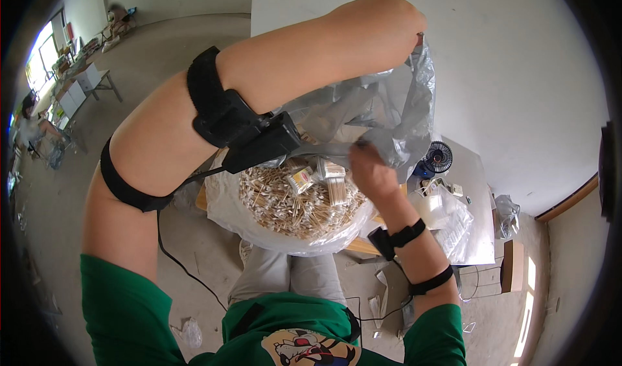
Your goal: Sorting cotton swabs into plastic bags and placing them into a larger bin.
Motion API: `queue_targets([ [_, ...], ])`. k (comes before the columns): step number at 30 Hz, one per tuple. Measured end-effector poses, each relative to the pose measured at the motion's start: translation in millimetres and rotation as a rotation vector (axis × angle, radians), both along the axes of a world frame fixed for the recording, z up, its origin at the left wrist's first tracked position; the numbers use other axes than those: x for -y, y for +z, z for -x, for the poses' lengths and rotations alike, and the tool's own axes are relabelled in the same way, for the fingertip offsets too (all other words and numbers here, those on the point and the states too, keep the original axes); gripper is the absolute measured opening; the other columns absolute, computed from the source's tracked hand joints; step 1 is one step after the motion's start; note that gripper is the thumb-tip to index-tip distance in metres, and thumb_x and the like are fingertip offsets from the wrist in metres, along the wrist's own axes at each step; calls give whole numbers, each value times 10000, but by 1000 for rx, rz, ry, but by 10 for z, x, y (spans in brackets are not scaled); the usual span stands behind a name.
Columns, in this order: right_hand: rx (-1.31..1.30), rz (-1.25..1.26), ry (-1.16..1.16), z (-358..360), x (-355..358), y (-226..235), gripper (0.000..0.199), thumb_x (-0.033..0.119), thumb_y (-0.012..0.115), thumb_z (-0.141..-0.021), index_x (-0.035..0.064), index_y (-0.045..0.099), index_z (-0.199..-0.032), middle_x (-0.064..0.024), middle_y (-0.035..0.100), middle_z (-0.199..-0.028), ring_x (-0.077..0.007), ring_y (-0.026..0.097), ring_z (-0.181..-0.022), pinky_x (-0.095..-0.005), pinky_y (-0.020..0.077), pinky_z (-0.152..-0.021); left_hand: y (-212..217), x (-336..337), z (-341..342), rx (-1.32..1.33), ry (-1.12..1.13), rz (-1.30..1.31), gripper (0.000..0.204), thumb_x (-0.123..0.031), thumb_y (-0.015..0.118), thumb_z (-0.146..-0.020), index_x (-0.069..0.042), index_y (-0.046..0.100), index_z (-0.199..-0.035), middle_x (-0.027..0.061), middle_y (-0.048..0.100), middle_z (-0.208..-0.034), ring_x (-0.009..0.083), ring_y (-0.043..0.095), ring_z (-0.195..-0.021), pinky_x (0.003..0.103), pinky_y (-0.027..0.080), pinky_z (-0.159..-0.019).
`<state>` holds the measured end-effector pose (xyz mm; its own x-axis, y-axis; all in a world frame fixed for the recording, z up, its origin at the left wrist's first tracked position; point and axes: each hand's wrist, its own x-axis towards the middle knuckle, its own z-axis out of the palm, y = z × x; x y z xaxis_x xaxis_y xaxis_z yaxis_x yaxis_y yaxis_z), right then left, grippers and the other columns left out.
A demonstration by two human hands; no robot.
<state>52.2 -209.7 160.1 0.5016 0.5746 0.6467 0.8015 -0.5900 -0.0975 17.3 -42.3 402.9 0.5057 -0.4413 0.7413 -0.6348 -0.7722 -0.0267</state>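
My left arm reaches across the top, with my left hand (403,21) high up, pinching the upper edge of a translucent grey plastic bag (420,94); most of its fingers are turned away. Lower down, my right hand (373,171) is closed on another part of the same bag, which is stretched between both hands. Below it a wide round container lined with a whitish plastic sheet (295,241) holds a heap of loose cotton swabs (265,201). Small packs of cotton swabs (300,180) lie on the heap, beside a bundle of swabs (336,192).
Right of the container stands a table (476,201) with a small black fan (438,157) and crumpled clear plastic bags (447,223). A cardboard box (512,265) sits farther right. Cables run from the bands on my arms. Two other people are far off at the left.
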Motion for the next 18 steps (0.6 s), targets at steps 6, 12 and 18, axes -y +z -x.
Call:
queue_targets([
  [6, -448, 0, 193, 61, -640, -151, 129, 94, 548, -815, 51, 614, -918, -158, 625, -921, -342, 591, -899, -412, 469, -759, 0, 69, -28, -20, -50, 81, 171, -140, 540, -845, 6, 616, -795, 195, 603, -710, 342, 594, -656, 393, 472, -622],
  [12, -213, 249, -380, -1238, -202, -1181, 143, 122, 491, -882, 82, 576, -990, -81, 605, -1032, -268, 576, -953, -408, 449, -816, 44, 129, -244, 143, -129, 51, 250, -231, 566, -840, -1, 629, -765, 177, 631, -722, 323, 623, -694, 393, 499, -656],
  [18, -377, 181, -329, -1476, -333, -1619, 116, 145, 533, -863, 62, 604, -905, -176, 606, -971, -341, 585, -906, -436, 463, -803, 241, -104, 218, -434, -136, 173, 178, -112, 533, -849, 43, 615, -822, 223, 631, -800, 326, 600, -694, 365, 486, -689],
])
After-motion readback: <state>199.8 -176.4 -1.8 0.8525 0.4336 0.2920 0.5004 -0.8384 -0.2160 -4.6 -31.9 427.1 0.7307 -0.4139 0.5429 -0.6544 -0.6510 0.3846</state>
